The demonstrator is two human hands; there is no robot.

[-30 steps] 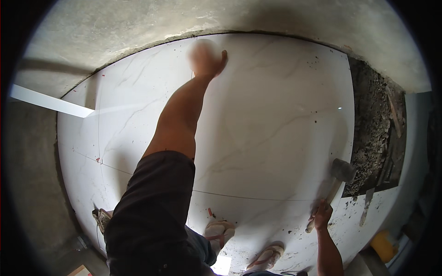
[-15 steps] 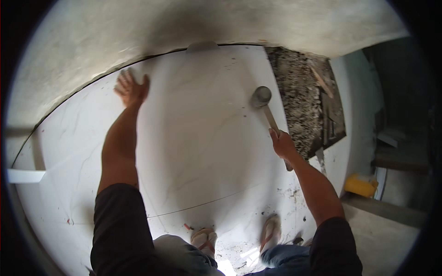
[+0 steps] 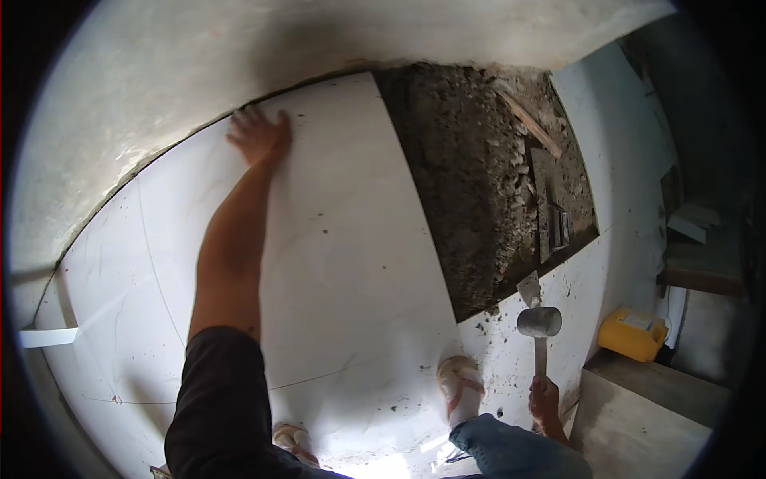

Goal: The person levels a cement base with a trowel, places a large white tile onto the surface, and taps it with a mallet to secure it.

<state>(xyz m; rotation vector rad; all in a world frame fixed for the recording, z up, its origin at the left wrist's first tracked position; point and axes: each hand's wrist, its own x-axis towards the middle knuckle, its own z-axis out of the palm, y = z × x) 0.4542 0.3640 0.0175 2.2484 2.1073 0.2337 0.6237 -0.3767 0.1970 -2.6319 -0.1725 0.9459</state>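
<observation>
My left hand (image 3: 262, 137) rests with fingers spread on a large white tile (image 3: 359, 239), close to the base of the wall. At the lower right my right hand (image 3: 546, 403) grips the handle of a rubber mallet (image 3: 539, 322), its dark head raised in front of me. Right of the tile's straight edge lies a bed of rough grey mortar (image 3: 463, 184). A flat trowel (image 3: 550, 211) with a handle lies on that bed, and a small pointed trowel blade (image 3: 529, 289) shows just beyond the mallet head.
A concrete wall (image 3: 447, 32) runs along the far side. A wood strip (image 3: 528, 121) lies on the mortar. At the right, a yellow jug (image 3: 633, 334) stands by a concrete step (image 3: 638, 415). A white strip (image 3: 48, 337) shows far left. Crumbs are scattered near my sandalled feet (image 3: 460, 389).
My right hand has drawn the mallet back from over the tile toward the lower right. My left hand has shifted right along the wall. The view has moved, showing more mortar.
</observation>
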